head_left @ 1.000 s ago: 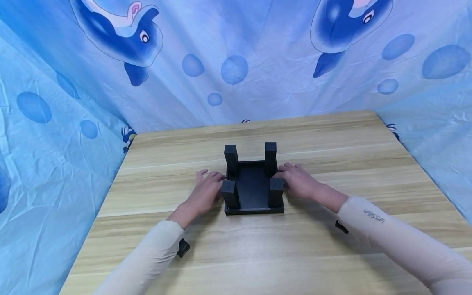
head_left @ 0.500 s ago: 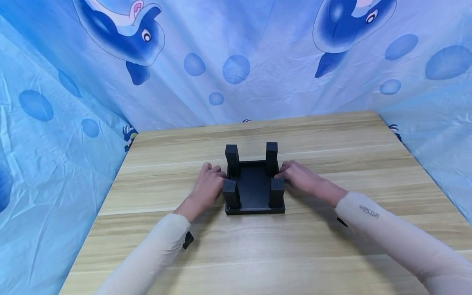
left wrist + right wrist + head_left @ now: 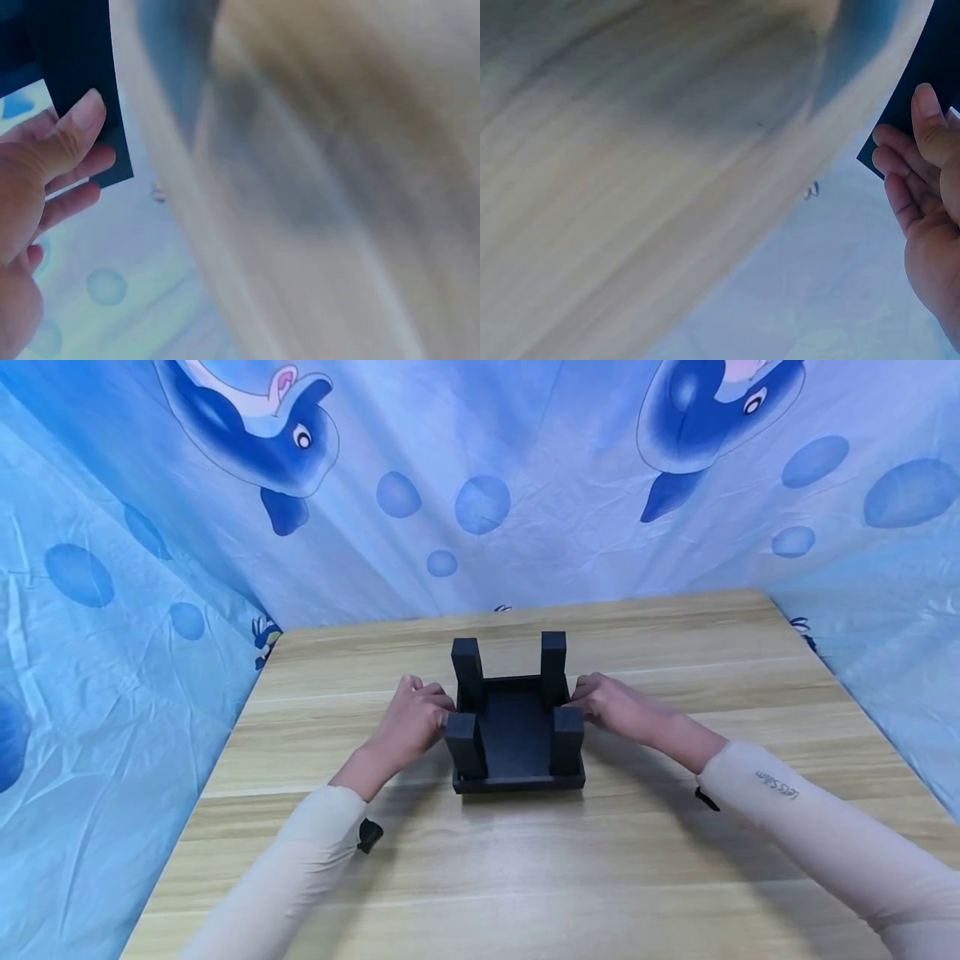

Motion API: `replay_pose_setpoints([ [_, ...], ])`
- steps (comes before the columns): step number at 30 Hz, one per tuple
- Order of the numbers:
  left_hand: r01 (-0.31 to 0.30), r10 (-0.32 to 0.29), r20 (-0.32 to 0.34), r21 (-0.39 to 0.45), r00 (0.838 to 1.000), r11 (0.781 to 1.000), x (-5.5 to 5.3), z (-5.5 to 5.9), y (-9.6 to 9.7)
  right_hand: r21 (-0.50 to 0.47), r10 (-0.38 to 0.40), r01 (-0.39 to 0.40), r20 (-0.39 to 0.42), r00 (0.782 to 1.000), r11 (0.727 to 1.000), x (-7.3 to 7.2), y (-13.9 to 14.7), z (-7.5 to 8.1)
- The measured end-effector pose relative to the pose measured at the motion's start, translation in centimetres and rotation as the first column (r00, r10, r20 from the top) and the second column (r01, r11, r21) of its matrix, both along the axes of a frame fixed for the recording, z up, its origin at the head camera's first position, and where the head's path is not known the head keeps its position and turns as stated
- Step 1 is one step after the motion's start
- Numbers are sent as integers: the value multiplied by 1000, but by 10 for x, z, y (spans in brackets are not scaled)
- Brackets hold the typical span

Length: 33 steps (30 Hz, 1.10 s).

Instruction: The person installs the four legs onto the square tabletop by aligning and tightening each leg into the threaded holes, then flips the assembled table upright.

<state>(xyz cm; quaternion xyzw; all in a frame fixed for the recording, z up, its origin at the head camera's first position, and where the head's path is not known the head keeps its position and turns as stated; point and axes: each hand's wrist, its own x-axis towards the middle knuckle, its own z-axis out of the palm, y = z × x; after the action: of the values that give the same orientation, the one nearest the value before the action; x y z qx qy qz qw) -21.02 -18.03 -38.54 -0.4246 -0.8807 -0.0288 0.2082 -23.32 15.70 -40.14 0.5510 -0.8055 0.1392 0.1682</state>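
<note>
A small black stool (image 3: 513,739) is upside down in the middle of the head view, its square legs pointing up around a shallow framed panel. My left hand (image 3: 408,722) grips its left side and my right hand (image 3: 618,710) grips the right side, at about the same height. In the left wrist view the thumb (image 3: 86,112) presses on the dark stool, with the fingers bent at its edge. The right wrist view shows the right thumb (image 3: 927,105) and curled fingers on the stool's edge. A shadow lies below the stool, which is close over the table.
The wooden table (image 3: 517,877) extends around the stool on all sides. Behind it and to the sides hangs a blue curtain (image 3: 480,435) with dolphins and bubbles. Dark wrist straps (image 3: 369,835) show by the pale sleeves.
Both hands have tightened from loosely spread fingers to a grip on the stool's sides. The stool has risen slightly, looking a little larger and higher in the head view.
</note>
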Motion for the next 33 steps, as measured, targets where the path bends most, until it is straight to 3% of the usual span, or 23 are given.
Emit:
replay_pose_setpoints([
  [7, 20, -30, 101, 101, 994, 995, -2, 21, -7, -58, 20, -16, 72, 997, 998, 3, 2, 20],
  [11, 39, -66, 147, 176, 987, 984, -4, 26, -10, -92, 21, -6, 167, 986, 996, 6, 3, 29],
  [14, 61, -113, 213, 236, 971, 970, -5, 30, -13, -133, 32, 3, 259, 965, 991, 9, 5, 34],
  [16, 63, -146, 277, 287, 950, 956, -5, 32, -15, -173, 50, 8, 329, 943, 985, 10, 7, 36],
  [18, 66, -192, 348, 344, 917, 937, -6, 34, -17, -211, 68, 19, 397, 915, 977, 10, 10, 37],
  [22, 24, -266, 500, 439, 824, 898, -7, 34, -19, -219, 47, 88, 544, 838, 972, 13, 14, 41],
  [27, -122, -309, 678, 508, 667, 852, -7, 34, -21, -165, -46, 209, 672, 739, 964, 16, 12, 47],
  [29, -187, -314, 723, 521, 615, 833, -7, 36, -21, -153, -60, 243, 721, 690, 958, 16, 12, 50],
  [31, -243, -299, 753, 516, 586, 821, -6, 37, -22, -151, -53, 256, 762, 646, 955, 17, 11, 52],
  [33, -274, -261, 767, 490, 586, 827, -6, 38, -22, -159, -38, 262, 788, 615, 952, 16, 11, 52],
])
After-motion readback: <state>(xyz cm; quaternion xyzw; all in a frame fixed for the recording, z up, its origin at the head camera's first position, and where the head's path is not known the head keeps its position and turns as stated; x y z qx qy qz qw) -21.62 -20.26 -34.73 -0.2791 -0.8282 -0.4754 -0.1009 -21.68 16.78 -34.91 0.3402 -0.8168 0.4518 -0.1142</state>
